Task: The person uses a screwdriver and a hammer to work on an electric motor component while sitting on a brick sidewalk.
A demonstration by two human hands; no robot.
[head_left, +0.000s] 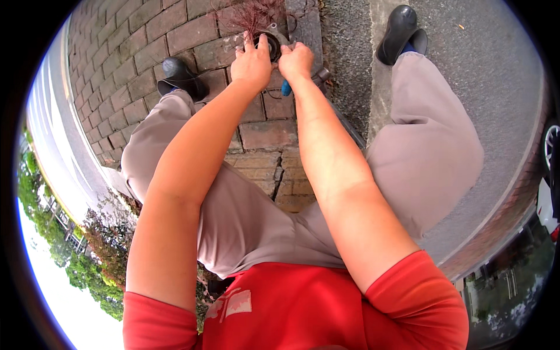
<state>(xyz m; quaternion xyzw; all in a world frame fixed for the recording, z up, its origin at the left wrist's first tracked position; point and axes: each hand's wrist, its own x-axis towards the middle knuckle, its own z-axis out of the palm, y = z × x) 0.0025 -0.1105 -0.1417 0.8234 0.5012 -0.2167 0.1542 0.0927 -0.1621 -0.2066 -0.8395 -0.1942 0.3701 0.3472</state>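
Note:
Both hands meet at a round metal part [272,42] with a dark ring-shaped opening and a small lug, low over the brick pavement. From the left, my left hand [252,64] grips it, with fingers reaching over the ring. On the opposite edge, my right hand [296,62] has its thumb and fingers closed at the rim; its grip is partly hidden. Fine reddish wire [251,16] spreads in a tangle just beyond the part. Under my right wrist lie a hammer-like tool with a grey metal head [321,76] and a small blue piece [286,88].
Brick paving [192,35] borders a stone kerb [304,29] and grey asphalt [466,76]. My dark shoes [182,79] stand wide apart on either side. A cracked paving slab [277,175] lies between my legs. Bushes [108,233] grow at the left.

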